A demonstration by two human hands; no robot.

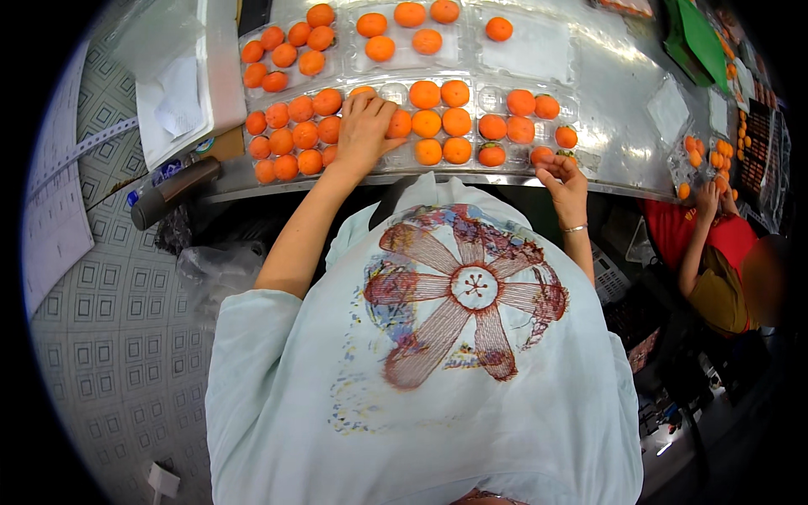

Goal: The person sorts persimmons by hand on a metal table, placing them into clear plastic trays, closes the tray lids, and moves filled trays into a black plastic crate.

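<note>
My left hand reaches over the middle front clear plastic tray, palm down with the fingers bent. Its index finger and thumb are around an orange persimmon, and another persimmon shows just beyond the fingertips. At the near edge of the right front tray, my right hand has its thumb and fingers closed at a persimmon, partly hidden by them. That tray holds several other persimmons, one with a green calyx facing up. A bracelet circles my right wrist.
The left front tray is packed with persimmons. More trays stand behind on the metal table, one holding a single persimmon. A dark cylinder lies left. Far right are a green container and another person's hands.
</note>
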